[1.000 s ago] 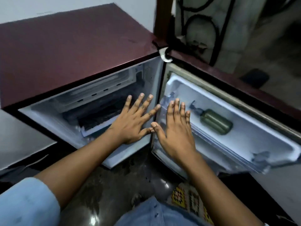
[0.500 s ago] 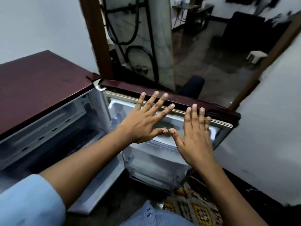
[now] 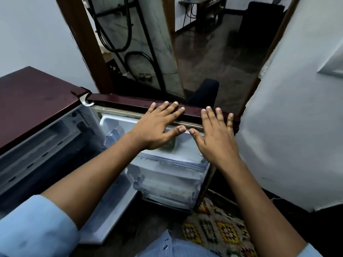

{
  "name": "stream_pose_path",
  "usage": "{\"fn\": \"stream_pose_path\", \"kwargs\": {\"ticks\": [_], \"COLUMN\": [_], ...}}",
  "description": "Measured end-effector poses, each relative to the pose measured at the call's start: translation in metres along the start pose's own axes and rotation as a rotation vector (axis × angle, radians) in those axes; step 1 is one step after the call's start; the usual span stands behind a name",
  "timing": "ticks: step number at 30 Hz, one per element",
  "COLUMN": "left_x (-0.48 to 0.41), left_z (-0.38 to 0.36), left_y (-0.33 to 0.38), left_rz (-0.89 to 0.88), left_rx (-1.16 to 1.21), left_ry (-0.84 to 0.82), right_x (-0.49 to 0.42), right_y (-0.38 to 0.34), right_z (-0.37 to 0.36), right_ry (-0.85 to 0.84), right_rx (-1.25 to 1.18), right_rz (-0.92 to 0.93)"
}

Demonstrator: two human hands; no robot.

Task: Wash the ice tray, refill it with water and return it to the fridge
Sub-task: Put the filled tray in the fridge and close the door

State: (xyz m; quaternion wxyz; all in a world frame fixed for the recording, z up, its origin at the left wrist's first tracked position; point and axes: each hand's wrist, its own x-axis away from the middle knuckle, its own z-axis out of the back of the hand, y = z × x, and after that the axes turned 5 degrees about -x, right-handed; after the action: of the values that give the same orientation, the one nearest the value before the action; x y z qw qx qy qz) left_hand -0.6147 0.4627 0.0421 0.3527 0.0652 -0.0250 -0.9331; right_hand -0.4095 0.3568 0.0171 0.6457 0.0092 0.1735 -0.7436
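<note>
Hands | left hand (image 3: 157, 127) flat, fingers straight | right hand (image 3: 216, 140) likewise | both over fridge door (image 3: 120, 103) top edge

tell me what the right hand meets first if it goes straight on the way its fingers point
Probably the maroon top edge of the open fridge door. The fingertips of the right hand overlap that edge in the picture, though whether they touch it is unclear.

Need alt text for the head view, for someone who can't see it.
The left hand and right hand, fingers straight, reach to the top edge of the open maroon fridge door. A patterned rug lies on the floor below; no ice tray is visible.
</note>
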Motion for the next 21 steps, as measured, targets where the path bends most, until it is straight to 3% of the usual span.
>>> {"fn": "stream_pose_path", "kwargs": {"ticks": [11,21], "left_x": [0.039,0.108], "left_z": [0.001,0.016], "left_y": [0.022,0.01], "left_rz": [0.112,0.078], "left_rx": [0.09,0.093], "left_ry": [0.036,-0.002], "right_x": [0.053,0.122], "right_y": [-0.006,-0.068], "right_z": [0.013,0.034], "right_ry": [0.01,-0.075], "right_rx": [0.075,0.107], "right_rz": [0.2,0.257]}}
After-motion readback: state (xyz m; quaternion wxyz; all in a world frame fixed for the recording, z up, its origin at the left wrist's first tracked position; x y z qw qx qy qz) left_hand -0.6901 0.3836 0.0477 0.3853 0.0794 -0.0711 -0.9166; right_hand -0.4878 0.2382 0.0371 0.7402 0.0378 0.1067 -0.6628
